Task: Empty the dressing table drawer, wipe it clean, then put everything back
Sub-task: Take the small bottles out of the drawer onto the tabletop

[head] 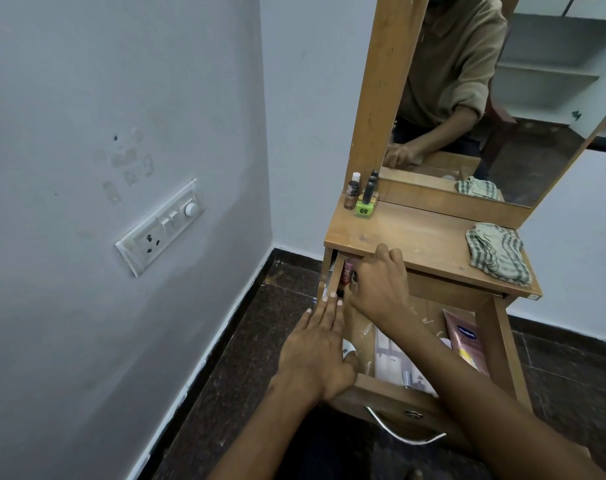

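The drawer (429, 344) is pulled out from under the table top (415, 237), and a pink tube (464, 337) and a white packet (393, 358) lie inside it. The left hand (318, 351) lies flat with straight fingers on the drawer's left wall, probably to steady it. The right hand (377, 282) reaches into the drawer's back left corner, its fingers curled at a small bottle (348, 270); a real grip I cannot confirm. A cloth (499, 254) waits on the table top, to the right above the drawer.

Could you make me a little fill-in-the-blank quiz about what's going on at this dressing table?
1. The drawer is pulled ____.
2. The checked cloth lies on the tabletop, near its ____ edge.
3. The nail polish bottle with the black cap is bright ____.
4. The left hand lies flat on the drawer's ____ side wall, while the right hand reaches into the back corner.

Missing words: open; right; green; left
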